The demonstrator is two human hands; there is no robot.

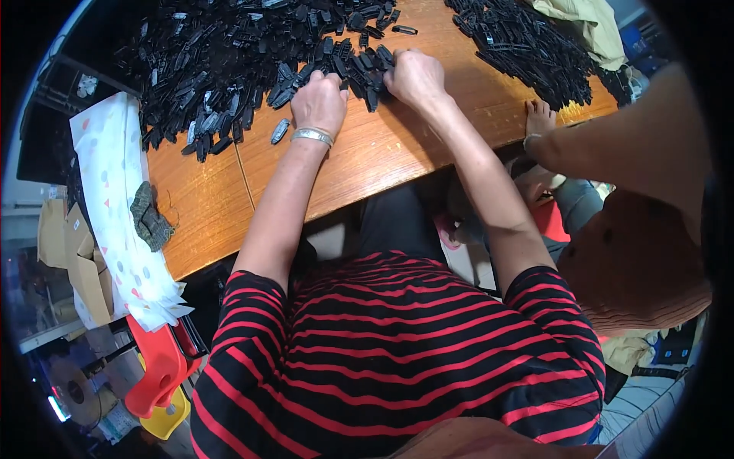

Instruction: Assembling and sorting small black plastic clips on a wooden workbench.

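The left hand (319, 103) and right hand (417, 76) touch black pieces (356, 70) on a table (367, 157). Their fingers curl, but I cannot tell what they hold.

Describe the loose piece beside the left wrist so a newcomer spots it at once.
On the wooden table, find the left hand, with a silvery bracelet at its wrist. Left of the bracelet lies a small, elongated dark piece with a greyish sheen, alone on bare wood, unlike the crowded black heap beyond.
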